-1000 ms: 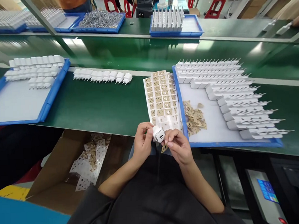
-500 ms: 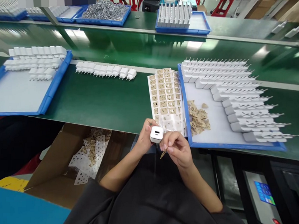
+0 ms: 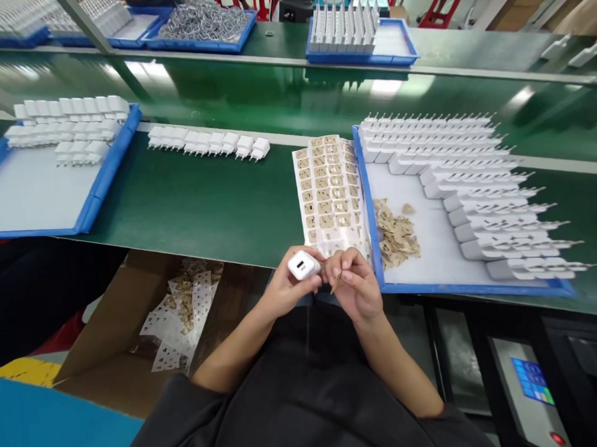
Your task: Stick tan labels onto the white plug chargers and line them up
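My left hand point(image 3: 285, 291) holds a small white charger plug point(image 3: 302, 265) at the near edge of the green table. My right hand point(image 3: 356, 286) pinches a small tan sticker point(image 3: 336, 285) right beside the plug. Just beyond my hands lies a white sheet of tan stickers point(image 3: 329, 192). To its right a blue tray point(image 3: 462, 285) carries rows of white plugs point(image 3: 481, 187) and a heap of peeled tan backing bits point(image 3: 396, 230).
A row of white plugs point(image 3: 209, 141) lies on the green belt. A second blue tray point(image 3: 85, 214) with plugs sits at the left. A cardboard box point(image 3: 134, 332) with used sticker sheets stands below the table. More trays line the far bench. A machine panel point(image 3: 531, 381) is at lower right.
My left hand has turned the plug and shifted it slightly left. My right hand has lifted the sticker closer to the plug.
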Demonstrator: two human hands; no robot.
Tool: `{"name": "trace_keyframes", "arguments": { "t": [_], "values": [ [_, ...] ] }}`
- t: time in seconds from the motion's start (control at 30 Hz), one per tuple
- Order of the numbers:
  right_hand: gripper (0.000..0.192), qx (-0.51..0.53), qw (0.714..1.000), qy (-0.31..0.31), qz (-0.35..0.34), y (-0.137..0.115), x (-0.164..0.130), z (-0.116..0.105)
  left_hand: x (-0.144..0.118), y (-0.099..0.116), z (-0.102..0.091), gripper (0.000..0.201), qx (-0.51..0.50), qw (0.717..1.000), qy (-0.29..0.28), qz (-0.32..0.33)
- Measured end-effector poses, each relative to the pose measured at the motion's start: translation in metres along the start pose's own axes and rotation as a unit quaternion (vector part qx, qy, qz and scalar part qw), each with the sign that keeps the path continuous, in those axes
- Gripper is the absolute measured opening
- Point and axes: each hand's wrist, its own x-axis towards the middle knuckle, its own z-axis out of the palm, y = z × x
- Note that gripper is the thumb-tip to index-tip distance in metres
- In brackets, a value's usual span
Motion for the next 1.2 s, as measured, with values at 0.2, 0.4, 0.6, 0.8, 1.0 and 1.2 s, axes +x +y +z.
{"name": "trace_keyframes", "arguments": {
  "t": [0.2,0.4,0.6,0.8,1.0,1.2],
  "values": [
    [0.011,-0.117,0.992,0.017,-0.033,-0.016,-0.002,-0.014,0.003,0.003,-0.029,0.071,0.047,0.995,0.075,-0.046],
    [0.009,-0.253,0.959,0.082,-0.097,-0.032,-0.001,-0.036,-0.002,0.009,-0.051,0.047,0.127,0.974,0.184,0.047],
    [0.008,-0.264,0.955,0.084,-0.102,-0.032,0.002,-0.047,0.010,0.002,-0.068,0.053,0.017,0.944,0.317,0.092],
    [0.007,-0.215,0.972,0.057,-0.071,-0.035,0.000,-0.050,0.060,0.009,-0.054,0.039,-0.105,0.944,0.305,0.060],
    [0.007,-0.210,0.976,-0.010,-0.049,-0.040,-0.006,-0.055,0.070,0.014,-0.046,0.029,-0.127,0.947,0.295,0.014],
    [0.013,-0.177,0.983,-0.037,-0.012,-0.042,-0.005,-0.054,0.065,0.003,-0.054,0.042,-0.065,0.955,0.289,0.028]
  ]
}}
